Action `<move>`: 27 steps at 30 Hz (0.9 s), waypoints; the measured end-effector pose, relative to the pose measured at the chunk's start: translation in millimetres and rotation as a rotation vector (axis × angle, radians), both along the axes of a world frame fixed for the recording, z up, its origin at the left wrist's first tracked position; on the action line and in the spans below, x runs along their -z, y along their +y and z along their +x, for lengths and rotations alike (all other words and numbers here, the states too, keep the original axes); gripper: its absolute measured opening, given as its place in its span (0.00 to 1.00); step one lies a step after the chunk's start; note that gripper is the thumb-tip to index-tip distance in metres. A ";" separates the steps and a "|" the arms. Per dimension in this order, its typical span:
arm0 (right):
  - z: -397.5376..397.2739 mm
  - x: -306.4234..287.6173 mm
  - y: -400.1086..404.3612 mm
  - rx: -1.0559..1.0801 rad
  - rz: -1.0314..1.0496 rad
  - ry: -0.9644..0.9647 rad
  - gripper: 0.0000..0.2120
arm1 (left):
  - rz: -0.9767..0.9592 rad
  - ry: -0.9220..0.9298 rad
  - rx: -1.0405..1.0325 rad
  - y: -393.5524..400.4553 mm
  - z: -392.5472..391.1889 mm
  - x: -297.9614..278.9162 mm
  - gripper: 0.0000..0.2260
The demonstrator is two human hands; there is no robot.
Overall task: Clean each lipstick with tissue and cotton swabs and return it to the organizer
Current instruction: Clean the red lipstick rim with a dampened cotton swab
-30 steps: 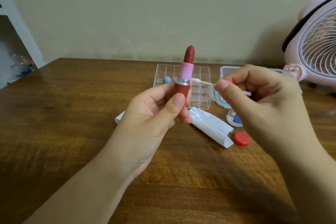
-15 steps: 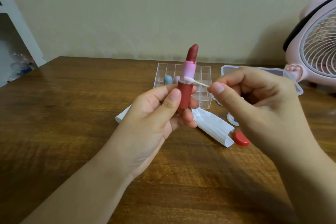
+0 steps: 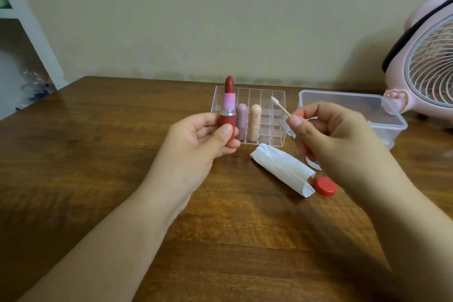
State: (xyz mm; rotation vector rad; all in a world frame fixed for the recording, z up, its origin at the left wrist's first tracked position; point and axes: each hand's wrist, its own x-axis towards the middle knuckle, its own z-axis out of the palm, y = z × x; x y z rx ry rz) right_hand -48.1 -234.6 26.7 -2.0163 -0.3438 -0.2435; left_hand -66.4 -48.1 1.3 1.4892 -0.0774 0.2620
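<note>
Left hand [image 3: 196, 144] fingers gripped the open red lipstick [image 3: 228, 108] upright; right hand [image 3: 335, 140] fingers pinched a cotton swab [image 3: 279, 105], apart from it, above the counter [image 3: 98, 154].

wall [image 3: 220, 19]: plain pale beige, scuffed along its base | surface [image 3: 98, 154]: dark brown wood grain, far edge against the wall | shelf unit [image 3: 31, 32]: white, at far left, blurred clutter inside | light: soft, even, dim
</note>
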 end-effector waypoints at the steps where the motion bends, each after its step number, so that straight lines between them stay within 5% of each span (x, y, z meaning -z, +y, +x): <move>1: 2.0 1.9 0.3 -0.004 -0.017 0.026 0.08 | 0.052 0.011 -0.036 1.0 1.8 2.5 0.07; 11: 4.8 6.3 3.1 0.061 -0.092 0.026 0.07 | 0.572 0.056 -0.162 -7.9 13.3 27.4 0.05; 27: 4.4 11.4 7.5 0.047 -0.137 0.034 0.07 | 0.823 0.114 -0.223 -14.2 20.8 33.2 0.09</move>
